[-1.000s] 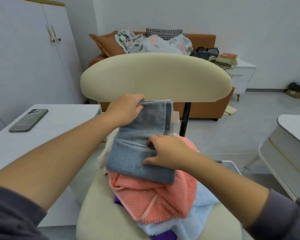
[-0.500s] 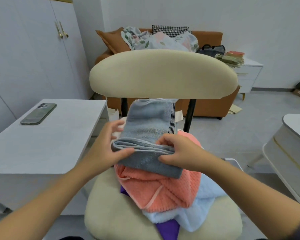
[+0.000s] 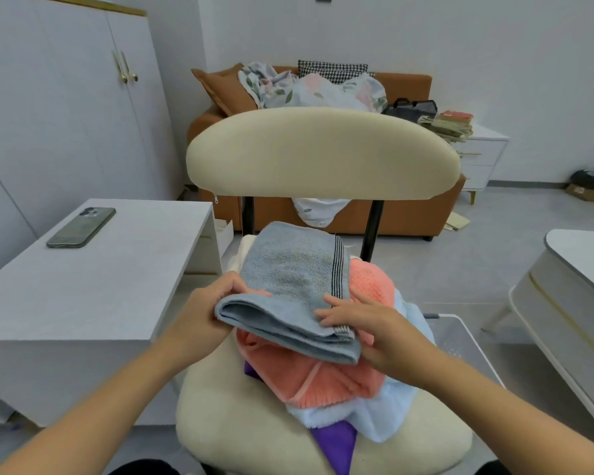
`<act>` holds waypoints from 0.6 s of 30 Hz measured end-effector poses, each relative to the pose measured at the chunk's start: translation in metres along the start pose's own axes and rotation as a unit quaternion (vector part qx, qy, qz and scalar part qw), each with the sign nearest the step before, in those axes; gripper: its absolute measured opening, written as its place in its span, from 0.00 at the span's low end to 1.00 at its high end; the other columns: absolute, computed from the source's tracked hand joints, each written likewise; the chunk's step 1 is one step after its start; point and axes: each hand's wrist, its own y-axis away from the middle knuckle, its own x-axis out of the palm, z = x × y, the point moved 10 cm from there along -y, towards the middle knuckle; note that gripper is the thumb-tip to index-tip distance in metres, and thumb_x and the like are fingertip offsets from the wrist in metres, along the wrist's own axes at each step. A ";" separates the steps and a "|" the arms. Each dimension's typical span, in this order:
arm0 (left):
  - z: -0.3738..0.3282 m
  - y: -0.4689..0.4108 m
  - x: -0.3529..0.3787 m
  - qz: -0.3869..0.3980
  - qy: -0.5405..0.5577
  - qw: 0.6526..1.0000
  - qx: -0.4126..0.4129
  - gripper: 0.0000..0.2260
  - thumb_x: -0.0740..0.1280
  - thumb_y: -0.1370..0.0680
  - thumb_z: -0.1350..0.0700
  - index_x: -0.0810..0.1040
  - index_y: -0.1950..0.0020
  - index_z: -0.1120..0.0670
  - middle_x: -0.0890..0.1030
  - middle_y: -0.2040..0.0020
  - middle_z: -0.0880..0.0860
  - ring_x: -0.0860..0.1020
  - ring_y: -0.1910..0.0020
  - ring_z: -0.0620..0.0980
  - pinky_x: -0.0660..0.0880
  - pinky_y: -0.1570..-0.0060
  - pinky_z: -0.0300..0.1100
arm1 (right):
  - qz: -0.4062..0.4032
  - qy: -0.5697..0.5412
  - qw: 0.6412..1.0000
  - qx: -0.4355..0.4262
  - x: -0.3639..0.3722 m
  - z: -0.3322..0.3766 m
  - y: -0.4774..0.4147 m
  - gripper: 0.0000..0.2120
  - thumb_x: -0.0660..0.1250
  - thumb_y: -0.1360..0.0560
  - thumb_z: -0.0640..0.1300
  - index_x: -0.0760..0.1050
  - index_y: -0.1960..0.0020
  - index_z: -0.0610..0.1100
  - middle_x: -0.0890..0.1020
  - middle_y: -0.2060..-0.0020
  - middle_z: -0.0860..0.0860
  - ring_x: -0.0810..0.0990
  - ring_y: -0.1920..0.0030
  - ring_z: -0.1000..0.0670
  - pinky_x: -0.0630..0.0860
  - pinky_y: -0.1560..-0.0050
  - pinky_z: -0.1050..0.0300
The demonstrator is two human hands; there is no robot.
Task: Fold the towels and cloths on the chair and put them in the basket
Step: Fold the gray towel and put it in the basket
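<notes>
1. Two hands hold one folded grey-blue towel (image 3: 290, 279) over the pile on the chair (image 3: 323, 156).
2. The left hand (image 3: 203, 320) pinches the towel's near left corner at the rounded fold, with the thumb on top and the fingers tucked beneath.
3. The right hand (image 3: 367, 325) grips the near right corner. Its fingers are spread across the top layer just beside the dark stripes, and its palm is against the towel's side.
4. The towel is doubled over, and its layers show as stacked edges along the side nearest the person. Its far end reaches toward the gap under the backrest.
5. Under it lies a coral towel (image 3: 323, 375), bunched and touching the grey-blue one from below.
6. A pale blue towel (image 3: 384, 416) spreads out beneath the coral one toward the seat's right edge. A purple cloth (image 3: 336, 443) pokes out at the front of the cream seat.
7. A white basket (image 3: 460, 341) with perforated walls stands on the floor just beside the chair on the right. The right forearm and the pile hide part of it, and I cannot tell what it holds.
8. A white table (image 3: 83, 286) stands to the left of the chair, and a phone (image 3: 81, 228) lies face down on it.
9. Behind the chair is an orange sofa (image 3: 408, 214) heaped with floral bedding.
</notes>
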 end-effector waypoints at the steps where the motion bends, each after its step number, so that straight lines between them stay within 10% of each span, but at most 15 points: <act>1: -0.009 0.000 -0.002 -0.002 0.010 1.000 0.022 0.06 0.68 0.30 0.50 0.76 0.54 0.48 0.83 0.52 0.45 0.82 0.52 0.45 0.78 0.54 0.43 | -0.027 -0.037 0.999 -0.002 -0.011 0.005 -0.003 0.14 0.65 0.26 0.42 0.74 0.41 0.53 0.79 0.40 0.56 0.71 0.33 0.58 0.65 0.29 0.47; 7: -0.019 0.008 0.012 0.013 0.028 0.999 0.025 0.08 0.66 0.30 0.52 0.78 0.53 0.43 0.81 0.57 0.45 0.79 0.59 0.44 0.74 0.60 0.34 | -0.072 -0.113 0.987 0.088 -0.033 -0.016 -0.002 0.05 0.62 0.26 0.38 0.76 0.57 0.42 0.78 0.65 0.49 0.74 0.64 0.54 0.71 0.62 0.59; 11: 0.012 -0.001 0.021 -0.053 0.056 0.992 -0.104 0.08 0.68 0.25 0.52 0.80 0.55 0.36 0.82 0.58 0.39 0.79 0.53 0.37 0.72 0.58 0.29 | -0.107 -0.199 0.941 0.251 -0.007 -0.059 0.001 0.12 0.58 0.19 0.48 0.79 0.48 0.44 0.83 0.54 0.52 0.79 0.51 0.57 0.76 0.51 0.59; 18: 0.070 -0.027 0.028 -0.115 -0.049 0.949 -0.291 0.17 0.59 0.20 0.45 0.80 0.50 0.56 0.80 0.50 0.56 0.76 0.50 0.54 0.69 0.56 0.43 | -0.179 -0.023 0.910 0.373 -0.010 -0.081 -0.016 0.21 0.55 0.20 0.52 0.64 0.69 0.44 0.71 0.74 0.51 0.70 0.70 0.51 0.65 0.65 0.52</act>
